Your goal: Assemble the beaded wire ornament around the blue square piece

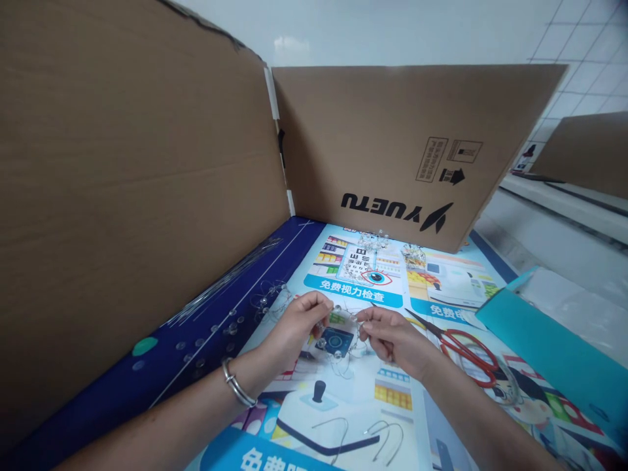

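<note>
Between my two hands hangs a loop of thin wire strung with clear beads (337, 354). Thumb and fingers of my left hand (310, 315) pinch its left side; a silver bangle (237, 384) is on that wrist. The fingertips of my right hand (387, 335) are closed on the loop's right side. Red-handled scissors (471, 358) lie just right of my right hand. Left of my left hand are another beaded wire piece (267, 297) and loose clear beads (200, 343). Cut bits of wire (387, 432) lie nearer to me.
Cardboard panels (147, 163) (392, 131) wall off the left and back. A bundle of straight wires (228, 281) runs along the left panel. Beaded pieces (375, 242) (413, 255) sit at the back. A teal box (554, 360) with clear plastic stands at right, near a clear tape roll (513, 386).
</note>
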The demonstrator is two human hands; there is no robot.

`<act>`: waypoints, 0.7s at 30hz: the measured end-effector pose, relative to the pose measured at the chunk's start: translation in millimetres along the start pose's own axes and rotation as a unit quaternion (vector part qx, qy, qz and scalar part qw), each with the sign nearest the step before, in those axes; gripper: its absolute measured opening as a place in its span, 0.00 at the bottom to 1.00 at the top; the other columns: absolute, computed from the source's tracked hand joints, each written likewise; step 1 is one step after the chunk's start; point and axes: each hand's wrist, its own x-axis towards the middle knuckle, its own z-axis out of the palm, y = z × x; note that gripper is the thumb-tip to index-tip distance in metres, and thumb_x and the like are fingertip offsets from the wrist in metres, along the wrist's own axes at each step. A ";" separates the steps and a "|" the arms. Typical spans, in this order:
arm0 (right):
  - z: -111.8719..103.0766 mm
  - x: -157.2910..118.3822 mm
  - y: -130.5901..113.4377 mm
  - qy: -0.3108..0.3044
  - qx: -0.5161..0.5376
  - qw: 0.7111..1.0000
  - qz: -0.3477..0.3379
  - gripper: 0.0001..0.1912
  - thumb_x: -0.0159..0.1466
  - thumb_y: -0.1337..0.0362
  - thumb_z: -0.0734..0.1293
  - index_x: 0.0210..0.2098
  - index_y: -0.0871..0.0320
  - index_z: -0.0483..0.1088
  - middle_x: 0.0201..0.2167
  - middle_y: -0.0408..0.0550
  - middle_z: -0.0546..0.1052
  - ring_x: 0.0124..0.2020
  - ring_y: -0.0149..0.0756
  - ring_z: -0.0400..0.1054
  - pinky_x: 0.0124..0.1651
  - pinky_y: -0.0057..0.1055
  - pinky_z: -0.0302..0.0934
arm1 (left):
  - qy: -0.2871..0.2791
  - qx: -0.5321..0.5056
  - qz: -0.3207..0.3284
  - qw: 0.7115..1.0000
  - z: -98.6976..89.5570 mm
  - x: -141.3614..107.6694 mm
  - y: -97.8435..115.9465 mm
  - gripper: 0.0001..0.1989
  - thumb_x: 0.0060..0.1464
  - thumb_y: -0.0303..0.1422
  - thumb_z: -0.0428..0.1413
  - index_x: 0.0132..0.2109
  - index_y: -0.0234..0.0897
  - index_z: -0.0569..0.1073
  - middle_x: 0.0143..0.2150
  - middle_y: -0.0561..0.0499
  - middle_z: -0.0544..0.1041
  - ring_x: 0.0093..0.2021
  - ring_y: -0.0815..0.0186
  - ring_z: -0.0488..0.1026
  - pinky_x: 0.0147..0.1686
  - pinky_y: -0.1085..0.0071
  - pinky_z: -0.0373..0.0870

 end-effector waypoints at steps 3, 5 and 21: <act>-1.0 -0.7 -1.3 0.000 -0.022 1.000 0.009 0.14 0.55 0.62 0.66 0.41 0.56 0.65 0.27 0.42 0.71 0.13 0.18 0.49 0.15 0.21 0.37 | 0.009 0.003 0.006 1.000 -0.6 1.5 -1.6 0.09 0.51 0.36 0.52 0.28 0.35 0.65 0.22 0.56 0.64 0.20 0.74 0.59 0.19 0.78 0.54; -0.7 -1.1 -1.6 0.007 -0.040 0.999 0.012 0.15 0.55 0.62 0.66 0.42 0.56 0.65 0.28 0.42 0.71 0.14 0.18 0.51 0.15 0.20 0.37 | 0.013 0.004 0.012 1.000 -1.1 2.3 -3.2 0.10 0.51 0.37 0.52 0.28 0.35 0.65 0.22 0.56 0.64 0.20 0.74 0.59 0.19 0.78 0.55; 2.2 0.2 -4.0 0.081 -0.101 0.992 -0.007 0.15 0.53 0.60 0.67 0.39 0.56 0.66 0.18 0.35 0.63 0.15 0.21 0.52 0.16 0.21 0.38 | 0.002 0.026 -0.023 0.999 -1.6 0.4 -3.9 0.09 0.50 0.36 0.52 0.28 0.35 0.65 0.22 0.54 0.66 0.21 0.73 0.62 0.18 0.78 0.56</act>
